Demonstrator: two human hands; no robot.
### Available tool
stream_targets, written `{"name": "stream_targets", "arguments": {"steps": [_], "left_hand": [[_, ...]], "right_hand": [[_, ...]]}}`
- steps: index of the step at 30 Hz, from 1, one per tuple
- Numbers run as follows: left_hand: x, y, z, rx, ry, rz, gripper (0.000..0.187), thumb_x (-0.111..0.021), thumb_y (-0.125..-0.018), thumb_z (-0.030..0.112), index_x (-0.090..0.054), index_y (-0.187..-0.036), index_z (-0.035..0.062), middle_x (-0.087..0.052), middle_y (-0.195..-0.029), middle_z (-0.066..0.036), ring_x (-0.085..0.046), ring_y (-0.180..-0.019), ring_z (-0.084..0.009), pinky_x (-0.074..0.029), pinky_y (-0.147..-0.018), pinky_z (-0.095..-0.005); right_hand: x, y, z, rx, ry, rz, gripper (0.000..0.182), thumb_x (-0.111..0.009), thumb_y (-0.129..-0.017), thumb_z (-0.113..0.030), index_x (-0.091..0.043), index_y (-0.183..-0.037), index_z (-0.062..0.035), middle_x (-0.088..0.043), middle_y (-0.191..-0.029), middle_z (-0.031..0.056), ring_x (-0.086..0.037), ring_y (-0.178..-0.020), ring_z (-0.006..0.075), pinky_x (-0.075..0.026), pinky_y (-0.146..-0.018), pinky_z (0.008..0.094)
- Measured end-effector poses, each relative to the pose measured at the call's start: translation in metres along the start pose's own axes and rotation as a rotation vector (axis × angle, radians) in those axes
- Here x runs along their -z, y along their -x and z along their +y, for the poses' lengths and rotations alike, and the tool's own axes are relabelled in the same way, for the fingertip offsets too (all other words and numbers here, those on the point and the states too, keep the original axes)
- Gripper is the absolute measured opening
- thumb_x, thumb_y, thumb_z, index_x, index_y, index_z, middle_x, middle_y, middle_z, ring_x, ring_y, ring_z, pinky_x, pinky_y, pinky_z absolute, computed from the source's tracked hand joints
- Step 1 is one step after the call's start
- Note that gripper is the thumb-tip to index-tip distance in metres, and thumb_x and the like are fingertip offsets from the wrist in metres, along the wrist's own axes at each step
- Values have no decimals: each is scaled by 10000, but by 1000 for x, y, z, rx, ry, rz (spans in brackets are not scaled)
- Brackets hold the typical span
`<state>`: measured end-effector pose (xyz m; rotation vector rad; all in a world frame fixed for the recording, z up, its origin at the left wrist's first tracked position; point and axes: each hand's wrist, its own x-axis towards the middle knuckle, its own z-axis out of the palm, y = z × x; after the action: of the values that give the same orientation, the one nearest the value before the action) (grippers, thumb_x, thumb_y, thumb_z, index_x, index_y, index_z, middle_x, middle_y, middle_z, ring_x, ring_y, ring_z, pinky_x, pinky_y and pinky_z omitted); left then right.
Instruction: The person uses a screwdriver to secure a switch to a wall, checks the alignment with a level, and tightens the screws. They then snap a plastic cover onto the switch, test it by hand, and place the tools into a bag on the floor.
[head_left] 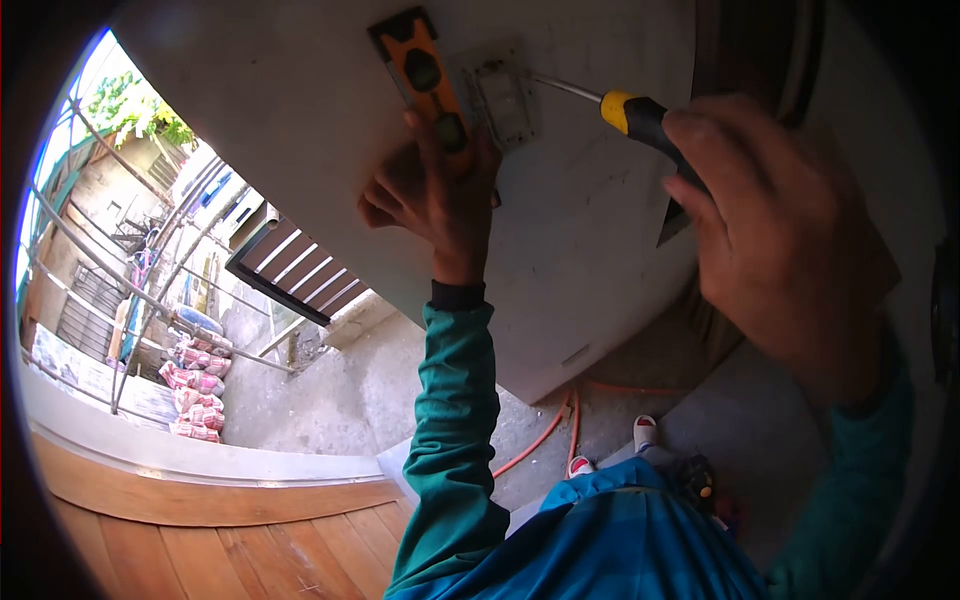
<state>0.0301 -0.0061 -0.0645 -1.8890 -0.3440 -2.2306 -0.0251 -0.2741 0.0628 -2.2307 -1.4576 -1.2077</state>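
Against the pale wall, my left hand (440,195) grips an orange spirit level (423,70) with black ends, tilted slightly from upright. Just right of the level, a rectangular switch-plate frame (503,97) sits on the wall with an opening in its middle. My right hand (770,210) is wrapped round the black and yellow handle of a screwdriver (627,112). Its thin metal shaft points left, and the tip overlaps the frame's right edge in this view.
Orange hose or cable (540,440) runs across the concrete floor below, near my sandalled feet (646,432). Wooden boards (220,550) lie at lower left. Outside, beyond poles, stand stacked red-and-white sacks (200,390) and a slatted panel (295,265). A dark frame (745,50) borders the wall at right.
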Motion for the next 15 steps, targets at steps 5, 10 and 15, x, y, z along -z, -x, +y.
{"name": "stream_targets", "arguments": {"steps": [5, 10, 15], "left_hand": [[2, 0, 4, 7, 5, -14, 802, -783, -650, 450, -502, -1361, 207, -450, -977, -138, -417, -958, -345, -256, -881, -499], [2, 0, 3, 2, 12, 5, 782, -782, -641, 423, -520, -1342, 198, -450, -967, -115, -423, -951, -328, -255, -880, -490], [1, -1, 5, 10, 22, 7, 772, -782, -633, 411, -531, -1330, 196, -452, -963, -101, -426, -949, -317, -256, -880, -488]], "right_hand": [[11, -7, -3, -295, -200, -152, 294, -685, -784, -31, -561, -1052, -28, -605, -902, 154, -628, -797, 359, -492, -678, 399], [-3, 7, -1, -46, -36, -31, 291, -687, -786, -37, -562, -1048, -26, -607, -910, 155, -626, -814, 356, -492, -670, 389], [7, -3, 0, -194, -144, -56, 306, -694, -785, -49, -559, -1057, -12, -611, -923, 160, -627, -841, 360, -498, -663, 391]]}}
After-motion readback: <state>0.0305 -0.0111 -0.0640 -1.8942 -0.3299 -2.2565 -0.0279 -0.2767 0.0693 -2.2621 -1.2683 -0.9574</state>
